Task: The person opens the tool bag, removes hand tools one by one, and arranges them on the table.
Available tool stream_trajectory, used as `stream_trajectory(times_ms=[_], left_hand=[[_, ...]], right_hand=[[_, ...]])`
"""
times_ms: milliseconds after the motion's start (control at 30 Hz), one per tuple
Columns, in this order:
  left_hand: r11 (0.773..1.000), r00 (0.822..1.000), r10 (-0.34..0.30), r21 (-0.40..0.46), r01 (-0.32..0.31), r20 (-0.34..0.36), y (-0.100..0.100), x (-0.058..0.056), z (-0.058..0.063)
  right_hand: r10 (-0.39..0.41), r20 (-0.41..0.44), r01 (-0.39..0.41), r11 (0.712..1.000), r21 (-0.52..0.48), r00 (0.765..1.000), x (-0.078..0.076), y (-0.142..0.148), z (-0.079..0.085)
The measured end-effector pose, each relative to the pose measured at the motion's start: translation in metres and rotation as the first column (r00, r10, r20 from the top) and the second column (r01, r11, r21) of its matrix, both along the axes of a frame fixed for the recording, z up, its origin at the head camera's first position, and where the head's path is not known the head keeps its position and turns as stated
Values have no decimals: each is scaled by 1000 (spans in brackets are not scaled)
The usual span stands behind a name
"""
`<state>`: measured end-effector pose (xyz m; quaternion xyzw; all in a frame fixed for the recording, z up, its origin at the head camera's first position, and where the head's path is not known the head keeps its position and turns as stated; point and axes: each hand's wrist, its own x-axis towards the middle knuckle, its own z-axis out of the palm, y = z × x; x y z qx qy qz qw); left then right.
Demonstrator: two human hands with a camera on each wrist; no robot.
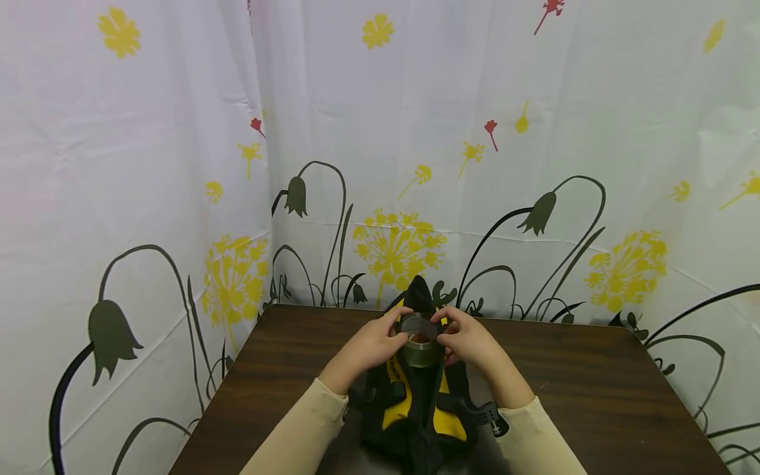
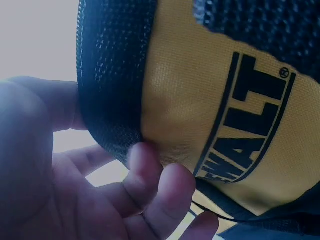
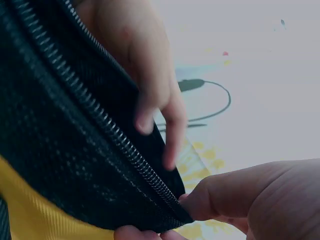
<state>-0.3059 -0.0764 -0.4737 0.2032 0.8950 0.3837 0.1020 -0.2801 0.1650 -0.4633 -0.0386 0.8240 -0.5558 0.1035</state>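
Note:
A black and yellow fabric tool bag [image 1: 454,422] stands on the table, its top partly open, with something reddish-brown inside the gap. My left hand [image 1: 374,340] holds the left rim of the opening between thumb and forefinger. In the left wrist view its other fingers curl against the bag's black edge, near a yellow panel [image 2: 175,85] with dark lettering ending in "WALT". On the opposite rim, my right hand [image 1: 469,340] pinches the bag; close up, its thumb [image 3: 220,195] presses at the tapering end of the dark zipper [image 3: 115,132]. What lies inside is too small to tell.
The brown wooden table [image 1: 570,396] extends on both sides of the bag. Behind and to the left hangs a white curtain [image 1: 332,119] printed with flowers. A black strap with a buckle [image 1: 489,414] sits beside the right sleeve.

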Motion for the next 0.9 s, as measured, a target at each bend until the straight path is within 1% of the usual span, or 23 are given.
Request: stream_trajectory(times_ms=[167, 267, 367, 467, 567, 667, 800, 900], left_hand=[[999, 999, 33, 22, -33, 2, -13, 4, -4], [999, 1000, 28, 46, -28, -4, -22, 6, -5], [997, 1000, 18, 77, -17, -6, -31, 7, -5], [995, 1000, 17, 95, -18, 15, -38, 10, -5], [995, 999, 30, 95, -34, 43, -42, 13, -8], [992, 998, 47, 111, -52, 51, -44, 16, -9], [987, 997, 55, 150, -62, 47, -44, 16, -10], [986, 996, 66, 149, -73, 53, -46, 17, -12]], right_hand=[[-26, -38, 27, 999, 17, 999, 8, 15, -7], [-36, -49, 36, 999, -4, 998, 14, 24, -9], [-66, -60, 64, 997, -43, 996, 20, 32, -10], [-103, -74, 98, 992, -75, 992, 27, 39, -13], [-137, -83, 129, 988, -89, 987, 33, 45, -20], [-148, -120, 141, 988, -65, 982, 35, 47, -24], [-151, -172, 153, 988, -3, 973, 35, 48, -22], [-165, -176, 170, 985, 17, 971, 37, 49, -22]])
